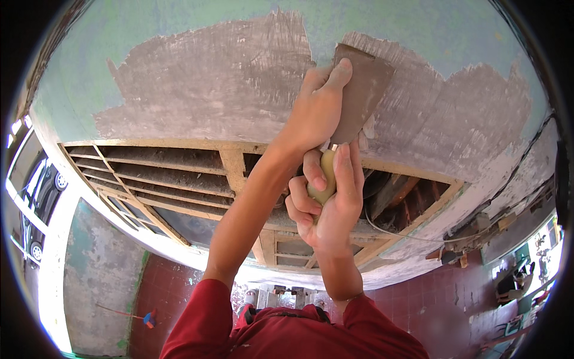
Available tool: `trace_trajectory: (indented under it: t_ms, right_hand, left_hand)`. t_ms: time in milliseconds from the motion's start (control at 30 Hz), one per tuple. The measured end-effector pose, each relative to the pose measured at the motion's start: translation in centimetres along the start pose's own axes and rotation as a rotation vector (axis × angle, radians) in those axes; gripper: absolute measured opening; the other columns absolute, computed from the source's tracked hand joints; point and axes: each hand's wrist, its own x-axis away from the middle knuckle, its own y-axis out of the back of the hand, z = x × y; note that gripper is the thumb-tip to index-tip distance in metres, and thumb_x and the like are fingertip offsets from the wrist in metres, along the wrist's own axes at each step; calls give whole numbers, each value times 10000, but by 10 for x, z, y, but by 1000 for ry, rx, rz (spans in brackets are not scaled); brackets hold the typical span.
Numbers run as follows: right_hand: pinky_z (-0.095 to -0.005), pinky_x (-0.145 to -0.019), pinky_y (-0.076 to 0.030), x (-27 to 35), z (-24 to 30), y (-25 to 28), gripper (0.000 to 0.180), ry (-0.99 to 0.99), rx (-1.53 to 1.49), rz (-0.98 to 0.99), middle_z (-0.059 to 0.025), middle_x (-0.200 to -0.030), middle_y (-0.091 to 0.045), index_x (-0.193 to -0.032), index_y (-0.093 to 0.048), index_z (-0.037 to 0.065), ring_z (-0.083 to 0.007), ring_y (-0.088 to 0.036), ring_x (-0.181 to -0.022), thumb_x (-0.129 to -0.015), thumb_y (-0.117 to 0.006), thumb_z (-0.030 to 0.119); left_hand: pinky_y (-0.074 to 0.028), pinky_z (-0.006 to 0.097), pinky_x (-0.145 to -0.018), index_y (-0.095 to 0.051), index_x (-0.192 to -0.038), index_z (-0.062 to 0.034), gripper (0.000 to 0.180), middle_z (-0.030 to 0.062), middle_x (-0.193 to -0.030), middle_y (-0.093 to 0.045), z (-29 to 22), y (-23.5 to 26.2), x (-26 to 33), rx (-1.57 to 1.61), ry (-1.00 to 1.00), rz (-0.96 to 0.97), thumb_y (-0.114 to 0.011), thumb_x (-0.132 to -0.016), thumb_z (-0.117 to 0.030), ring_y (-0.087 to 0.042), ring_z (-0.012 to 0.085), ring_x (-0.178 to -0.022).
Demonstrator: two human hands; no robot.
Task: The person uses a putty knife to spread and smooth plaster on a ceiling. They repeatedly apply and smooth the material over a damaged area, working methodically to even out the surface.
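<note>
A wide scraper with a flat grey-brown blade (366, 90) and a yellowish handle (324, 182) is raised to the wall. My right hand (336, 209) is closed round the handle from below. Higher up, my left hand (320, 107) grips the blade's left side, its thumb lying on the blade and its other fingers mostly hidden. The blade's upper edge meets the wall near the border between green paint (412, 24) and a bare grey patch (215, 78). Ragged edges of paint run along that patch.
Below the patch is a wooden vent frame with dusty slats (173, 170); an opening (394, 200) lies right of my hands. A thin cable (412, 237) crosses there. Far below are red floor tiles (418, 299) and a ladder-like step (290, 297). A car (45, 191) stands outside at left.
</note>
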Motion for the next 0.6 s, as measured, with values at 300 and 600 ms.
trace_trajectory:
  t_ms: [300, 600]
  right_hand:
    - [-194, -291, -194, 4, -2, -1, 324, -22, -13, -55, 28, -691, -373, -1312, -388, 212, -53, -240, -386, -1034, -349, 373]
    - [-194, -302, -190, 4, -3, 1, 256, -25, -11, -76, 30, -689, -374, -1226, -418, 198, -56, -238, -390, -1033, -368, 359]
  left_hand:
    - [-434, 270, -682, -617, -992, 42, 473, 53, -832, -600, 12, 2, -1, -11, -66, -4, -467, -976, -406, -528, 108, -754]
    - [-441, 269, -667, -606, -1005, 37, 472, 92, -893, -590, 17, 0, -2, 17, -9, -42, -480, -967, -415, -530, 126, -757]
